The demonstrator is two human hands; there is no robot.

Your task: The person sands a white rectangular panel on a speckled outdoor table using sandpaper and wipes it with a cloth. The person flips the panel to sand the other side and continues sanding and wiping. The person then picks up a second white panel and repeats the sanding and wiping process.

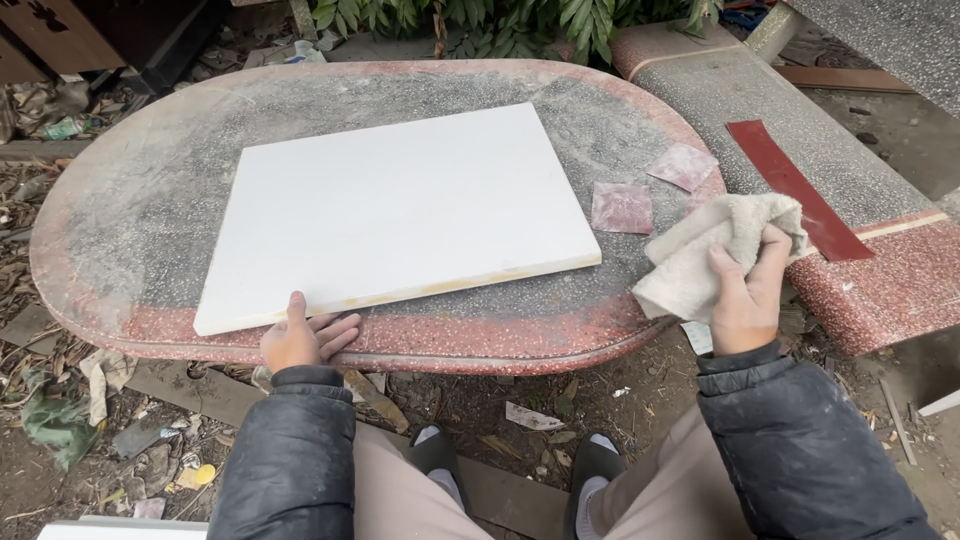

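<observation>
A white rectangular board (400,210) lies flat on an oval stone table (130,230) with a reddish rim. My left hand (300,338) rests at the board's near edge, thumb on top, fingers flat under or against the edge. Off the table's right end, my right hand (745,295) grips a crumpled beige cloth (710,245), held in the air beside the board's right corner.
Two pinkish sandpaper squares (622,207) (684,165) lie on the table right of the board. A dark red strip (795,190) lies on the stone bench (880,280) at right. Litter and dirt cover the ground; plants stand behind the table.
</observation>
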